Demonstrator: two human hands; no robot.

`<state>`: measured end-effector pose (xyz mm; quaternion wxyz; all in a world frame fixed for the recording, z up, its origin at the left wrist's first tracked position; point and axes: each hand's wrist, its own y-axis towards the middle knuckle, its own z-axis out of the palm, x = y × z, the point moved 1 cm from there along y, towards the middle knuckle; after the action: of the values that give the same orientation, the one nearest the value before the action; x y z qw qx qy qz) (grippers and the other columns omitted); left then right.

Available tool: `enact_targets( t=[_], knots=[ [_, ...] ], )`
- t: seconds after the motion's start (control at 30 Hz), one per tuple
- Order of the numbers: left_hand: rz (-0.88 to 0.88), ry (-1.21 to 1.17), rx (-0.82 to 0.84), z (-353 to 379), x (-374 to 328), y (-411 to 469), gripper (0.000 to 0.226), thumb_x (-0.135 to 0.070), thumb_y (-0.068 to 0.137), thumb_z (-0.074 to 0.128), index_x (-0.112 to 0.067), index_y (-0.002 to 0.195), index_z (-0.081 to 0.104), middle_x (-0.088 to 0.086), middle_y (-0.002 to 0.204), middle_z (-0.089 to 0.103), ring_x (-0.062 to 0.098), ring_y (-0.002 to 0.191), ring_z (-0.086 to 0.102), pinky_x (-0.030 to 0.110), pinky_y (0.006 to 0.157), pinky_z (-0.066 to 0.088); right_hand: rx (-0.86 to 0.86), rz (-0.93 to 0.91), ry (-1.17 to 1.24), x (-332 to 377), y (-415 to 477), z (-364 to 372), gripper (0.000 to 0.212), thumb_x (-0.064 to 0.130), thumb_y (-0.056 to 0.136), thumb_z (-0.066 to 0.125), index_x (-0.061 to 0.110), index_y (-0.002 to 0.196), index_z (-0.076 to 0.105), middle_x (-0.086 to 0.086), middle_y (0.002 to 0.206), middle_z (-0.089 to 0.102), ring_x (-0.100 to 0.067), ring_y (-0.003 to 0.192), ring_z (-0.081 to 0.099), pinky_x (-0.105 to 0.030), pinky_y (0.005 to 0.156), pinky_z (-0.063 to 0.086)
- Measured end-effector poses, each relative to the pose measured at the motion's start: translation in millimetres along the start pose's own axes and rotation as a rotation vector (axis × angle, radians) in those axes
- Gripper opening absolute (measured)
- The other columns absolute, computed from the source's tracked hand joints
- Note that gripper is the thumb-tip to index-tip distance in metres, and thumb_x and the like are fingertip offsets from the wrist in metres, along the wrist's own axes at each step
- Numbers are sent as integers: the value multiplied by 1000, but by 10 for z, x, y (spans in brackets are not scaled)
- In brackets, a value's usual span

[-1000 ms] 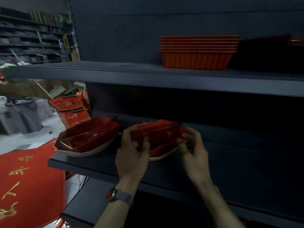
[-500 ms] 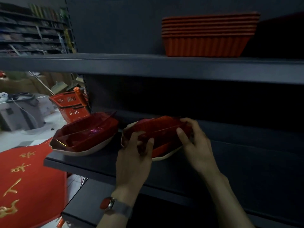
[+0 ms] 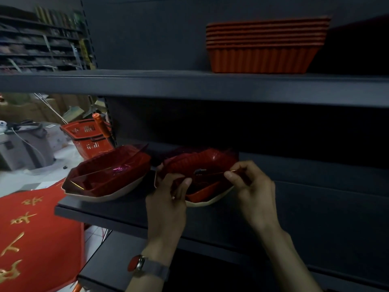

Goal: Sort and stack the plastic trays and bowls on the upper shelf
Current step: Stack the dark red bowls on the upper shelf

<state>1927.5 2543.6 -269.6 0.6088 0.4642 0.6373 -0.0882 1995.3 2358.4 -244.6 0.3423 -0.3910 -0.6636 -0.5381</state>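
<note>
a stack of ribbed orange plastic trays (image 3: pixel 265 45) is seen on the dark grey upper shelf (image 3: pixel 189 85). on the lower shelf (image 3: pixel 130 209), a red wrapped bowl (image 3: pixel 197 175) is gripped by the left hand (image 3: pixel 168 199) and pinched by the right hand (image 3: pixel 252 190), beside a second red wrapped bowl (image 3: pixel 107 175).

Right hand (image 3: pixel 251 186) shifted to pinch bowl (image 3: pixel 202 165) rim

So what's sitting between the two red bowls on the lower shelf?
Nothing: the head view shows only a narrow strip of bare dark shelf between the left bowl and the held bowl.
</note>
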Motion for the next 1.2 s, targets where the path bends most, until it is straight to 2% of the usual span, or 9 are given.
enact_targets(
  t=[0.27,0.4,0.47,0.63,0.7,0.83,0.93,1.1,1.2],
  knots=[
    [46,-73,-89,-180,-335,-241,7,-30,94,76,-29,101,77,-12,94,75,-5,85,69,4,72,47,-68,-43,15,228,-253,-98,10,20,99,72,28,97,68,10,91,74,-7,86,70,-18,75,54],
    [76,-97,-96,-241,-512,-338,13,-40,88,80,-33,99,80,-38,91,69,4,77,71,14,72,54,-113,-41,26,407,-393,-253,9,20,98,72,28,99,69,10,94,76,-8,91,72,-25,84,56],
    [74,-124,-73,-288,-565,-430,12,-40,86,82,-33,97,81,-22,82,73,7,76,72,19,72,56,-131,-21,29,492,-470,-337,13,18,98,73,31,95,69,9,91,75,-7,89,70,-29,83,56],
    [74,-187,-31,-540,-589,-752,18,-33,81,86,-29,98,82,-16,92,78,2,88,75,12,80,54,-160,12,-67,671,-871,-463,19,17,94,77,33,88,68,15,83,73,-10,74,66,-21,70,51],
    [51,-209,-3,-653,-585,-857,21,-31,78,89,-29,97,82,-20,99,79,0,92,76,15,85,56,-172,17,-118,737,-1047,-513,15,19,92,79,29,88,70,14,79,72,-17,70,63,-29,66,50],
    [46,-168,48,-916,-668,-1079,20,-33,76,90,-34,95,84,-42,111,69,-9,109,69,16,93,54,-176,10,-128,901,-1397,-617,13,22,88,82,30,87,72,11,82,74,-8,77,69,-25,73,54],
    [68,-154,125,-1087,-727,-1185,21,-37,83,87,-41,103,82,-42,119,67,-9,118,64,22,99,52,-187,-8,-121,1051,-1618,-698,11,34,81,81,33,87,72,11,86,77,-9,86,74,-21,79,56],
    [119,-235,165,-1271,-1050,-1378,20,-28,81,88,-38,98,84,-37,113,72,-10,115,66,10,96,50,-214,-96,-158,1419,-1900,-946,10,41,78,79,35,84,74,12,89,78,-9,88,75,-24,82,58],
    [130,-296,198,-1341,-1284,-1458,19,-27,78,88,-40,92,84,-33,105,75,-11,110,67,6,90,50,-208,-146,-178,1678,-2039,-1151,10,42,78,79,35,84,75,11,89,79,-6,80,75,-23,75,58]
  ],
)
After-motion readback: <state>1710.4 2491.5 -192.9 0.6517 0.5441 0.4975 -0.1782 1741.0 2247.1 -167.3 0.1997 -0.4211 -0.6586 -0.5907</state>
